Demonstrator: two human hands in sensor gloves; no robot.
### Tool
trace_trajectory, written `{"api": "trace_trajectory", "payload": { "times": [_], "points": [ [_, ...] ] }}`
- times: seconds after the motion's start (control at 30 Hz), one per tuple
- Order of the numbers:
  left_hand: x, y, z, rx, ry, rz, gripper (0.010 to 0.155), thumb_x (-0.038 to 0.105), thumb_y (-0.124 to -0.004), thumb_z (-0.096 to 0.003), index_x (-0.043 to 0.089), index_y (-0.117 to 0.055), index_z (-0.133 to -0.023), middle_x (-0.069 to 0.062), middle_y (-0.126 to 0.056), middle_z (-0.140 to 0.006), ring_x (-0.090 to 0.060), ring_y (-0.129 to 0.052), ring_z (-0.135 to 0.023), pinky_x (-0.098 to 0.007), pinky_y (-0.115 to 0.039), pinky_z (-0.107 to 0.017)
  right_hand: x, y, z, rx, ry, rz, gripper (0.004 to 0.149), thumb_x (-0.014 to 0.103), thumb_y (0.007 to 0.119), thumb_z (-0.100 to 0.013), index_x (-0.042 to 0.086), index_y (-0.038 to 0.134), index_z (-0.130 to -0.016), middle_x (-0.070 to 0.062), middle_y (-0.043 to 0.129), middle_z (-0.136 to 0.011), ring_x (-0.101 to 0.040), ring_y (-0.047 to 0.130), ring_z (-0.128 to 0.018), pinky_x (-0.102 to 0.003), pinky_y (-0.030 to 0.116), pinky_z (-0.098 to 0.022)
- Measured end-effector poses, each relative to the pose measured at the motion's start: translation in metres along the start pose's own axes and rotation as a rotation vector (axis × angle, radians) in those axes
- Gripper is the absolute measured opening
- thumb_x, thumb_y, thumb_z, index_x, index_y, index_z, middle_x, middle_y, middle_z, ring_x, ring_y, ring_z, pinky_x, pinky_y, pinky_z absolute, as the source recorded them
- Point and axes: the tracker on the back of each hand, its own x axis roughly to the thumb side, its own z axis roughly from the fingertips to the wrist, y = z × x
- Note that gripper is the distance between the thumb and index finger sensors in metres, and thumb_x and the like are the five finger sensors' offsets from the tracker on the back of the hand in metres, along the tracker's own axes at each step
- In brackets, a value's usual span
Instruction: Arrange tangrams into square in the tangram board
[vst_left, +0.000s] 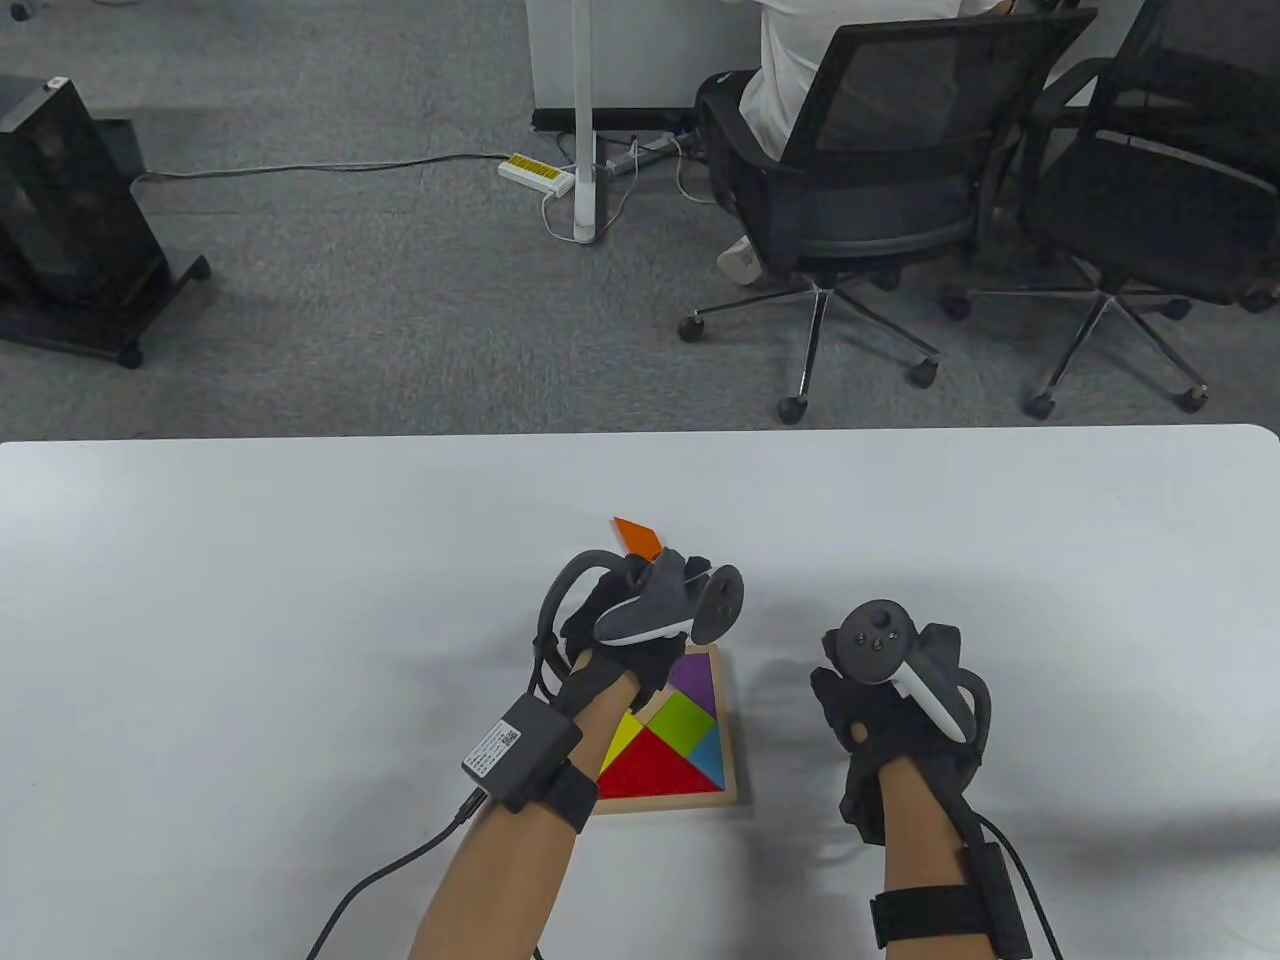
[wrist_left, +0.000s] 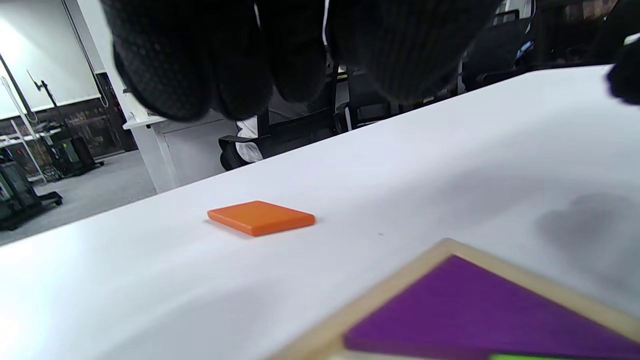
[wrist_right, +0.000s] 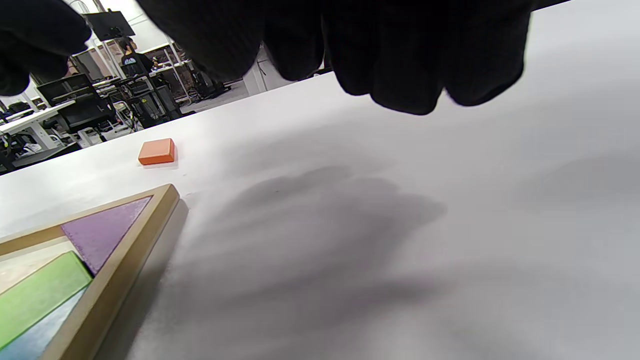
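Past my white worktop (vst_left: 300, 620) I see grey carpet (vst_left: 400, 300), two black mesh office chairs (vst_left: 880, 150) on castors with a person in white seated in the nearer one, a white post (vst_left: 583, 120), a yellow-labelled power strip (vst_left: 537, 174) and a black cart (vst_left: 70, 220) at left.

Both hands are wearing black knit sensor gloves, the left hand (vst_left: 625, 640) and right hand (vst_left: 900, 700) each carrying a strapped grey tracker, black cables trailing from wristbands.
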Motion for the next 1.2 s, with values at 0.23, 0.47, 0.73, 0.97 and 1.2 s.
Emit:
{"api": "trace_trajectory", "payload": {
  "times": [0.23,0.47,0.73,0.97,1.2],
  "points": [
    [-0.014,-0.018,-0.04,-0.043,0.05,-0.1,0.069,0.028,-0.081,-0.0516,0.025,-0.051,-0.113,-0.017,-0.055,-0.119,-0.052,-0.068,-0.102,-0.059,-0.076,-0.065,-0.004,0.003,-0.003,-0.001,0.006,0.005,0.06,0.034,0.075,-0.053,0.01,0.065,-0.107,-0.022,0.064,-0.11,-0.051,0.078,-0.091,-0.065,0.069,-0.067],
    [-0.031,-0.054,-0.073,-0.149,0.076,-0.139,0.074,0.024,-0.08,-0.0522,0.029,-0.04,-0.114,-0.014,-0.043,-0.122,-0.053,-0.053,-0.108,-0.064,-0.067,-0.071,-0.006,0.008,-0.007,-0.003,0.004,0.016,0.059,0.033,0.075,-0.053,0.01,0.065,-0.107,-0.022,0.065,-0.11,-0.051,0.078,-0.091,-0.065,0.069,-0.067],
    [-0.034,-0.086,-0.097,-0.241,0.04,-0.151,0.079,0.018,-0.079,-0.0524,0.034,-0.031,-0.113,-0.011,-0.029,-0.123,-0.049,-0.038,-0.113,-0.065,-0.055,-0.076,-0.012,0.012,-0.01,-0.004,0.011,0.025,0.059,0.033,0.076,-0.053,0.01,0.065,-0.106,-0.022,0.065,-0.11,-0.05,0.079,-0.09,-0.065,0.069,-0.067],
    [-0.037,-0.095,-0.107,-0.285,-0.013,-0.141,0.078,0.016,-0.078,-0.0518,0.035,-0.034,-0.113,-0.005,-0.035,-0.124,-0.042,-0.043,-0.115,-0.063,-0.057,-0.077,-0.017,0.018,-0.015,0.004,0.019,0.029,0.059,0.033,0.076,-0.053,0.01,0.066,-0.106,-0.022,0.065,-0.109,-0.051,0.079,-0.09,-0.065,0.069,-0.067],
    [-0.045,-0.093,-0.107,-0.292,0.006,-0.142,0.07,0.026,-0.076,-0.0509,0.038,-0.042,-0.111,-0.003,-0.049,-0.121,-0.037,-0.065,-0.109,-0.058,-0.069,-0.074,-0.018,0.021,-0.017,0.012,0.014,0.032,0.059,0.033,0.076,-0.052,0.01,0.066,-0.106,-0.022,0.065,-0.109,-0.051,0.079,-0.09,-0.065,0.07,-0.067]
  ]
}}
